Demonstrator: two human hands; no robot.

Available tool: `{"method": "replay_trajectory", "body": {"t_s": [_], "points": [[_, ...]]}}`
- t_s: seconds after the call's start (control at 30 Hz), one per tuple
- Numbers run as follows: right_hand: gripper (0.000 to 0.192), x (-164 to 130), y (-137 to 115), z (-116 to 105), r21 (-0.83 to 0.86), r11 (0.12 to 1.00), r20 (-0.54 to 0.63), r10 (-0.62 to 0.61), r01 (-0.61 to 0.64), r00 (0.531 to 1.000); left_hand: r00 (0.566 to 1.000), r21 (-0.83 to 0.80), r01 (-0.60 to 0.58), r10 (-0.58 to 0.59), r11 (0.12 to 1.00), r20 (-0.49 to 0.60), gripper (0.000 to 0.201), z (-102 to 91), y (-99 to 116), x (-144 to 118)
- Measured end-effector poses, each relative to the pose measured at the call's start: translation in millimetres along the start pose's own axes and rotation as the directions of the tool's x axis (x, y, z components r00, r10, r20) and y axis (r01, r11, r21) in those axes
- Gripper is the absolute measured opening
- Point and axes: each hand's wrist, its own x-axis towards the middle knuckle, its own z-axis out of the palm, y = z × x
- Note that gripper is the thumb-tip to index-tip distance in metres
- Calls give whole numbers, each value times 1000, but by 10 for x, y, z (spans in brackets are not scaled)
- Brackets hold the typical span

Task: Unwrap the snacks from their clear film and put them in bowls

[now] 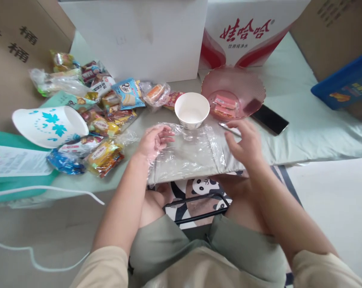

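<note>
My left hand (157,141) is at the left edge of a crumpled clear plastic sheet (187,154), with its fingers loosely bent and apart. Whether it touches the plastic I cannot tell. At the sheet's far edge stands a white paper bowl (192,112), upright, its visible inside bare. My right hand (247,144) hovers to the right of the sheet, thumb and fingers apart. Just beyond its fingertips lies a thin silvery object (229,128), partly hidden by the hand. Behind it, a pink scalloped bowl (235,82) contains a few pink packets (225,105).
Several wrapped snacks (101,120) pile up on the left, beside a tipped white paper bucket (50,126) with blue leaves. A phone (271,120) lies right of the pink bowl. Cartons (133,40) line the back. A white cable (49,187) hangs at left.
</note>
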Motion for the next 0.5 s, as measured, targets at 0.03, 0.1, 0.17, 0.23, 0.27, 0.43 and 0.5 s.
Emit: {"method": "replay_trajectory", "body": {"t_s": [0.03,0.1,0.17,0.23,0.27,0.43,0.5], "points": [[23,-91,-48,59,73,997,3,12,-12,1000,1000,5,7,-7,1000,25,16,-37,19,-28],[39,-244,-93,186,190,981,36,19,-26,999,995,6,22,-23,1000,98,20,-106,42,-109],[61,-340,-90,294,273,962,124,-24,-10,992,984,9,40,-41,999,171,27,-158,38,-210],[80,-366,-77,371,346,938,238,-98,10,966,980,18,65,-67,998,189,35,-191,15,-303],[83,-353,-79,397,373,928,281,-128,15,951,981,20,83,-85,996,176,37,-202,2,-337],[15,-191,-184,409,446,895,178,-99,10,979,987,44,83,-88,996,135,38,-249,-6,-337],[16,-170,-209,365,494,869,51,-16,-11,999,992,118,-15,0,993,127,36,-264,10,-280]]}}
